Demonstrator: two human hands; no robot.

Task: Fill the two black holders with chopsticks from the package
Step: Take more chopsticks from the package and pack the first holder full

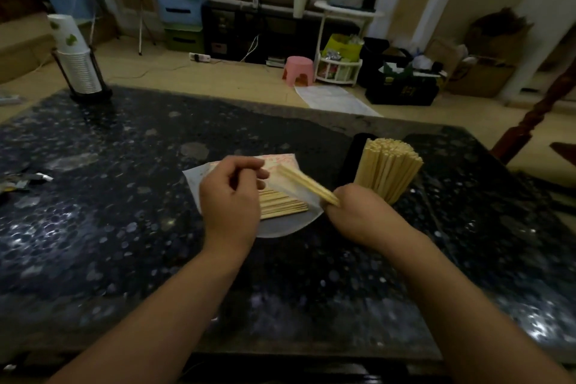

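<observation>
A clear plastic package with pink print lies in the middle of the dark speckled table, and several wooden chopsticks lie inside it. My left hand rests on the package and pinches its upper flap. My right hand is closed around a small bundle of chopsticks that sticks up and to the left, partly under the flap. To the right stands a holder packed with upright chopsticks; its black body is mostly hidden. A second black holder stands just left of it.
A rack of stacked paper cups stands at the far left corner of the table. Crumpled wrappers lie at the left edge. Beyond the table are a pink stool, boxes and bags on the floor.
</observation>
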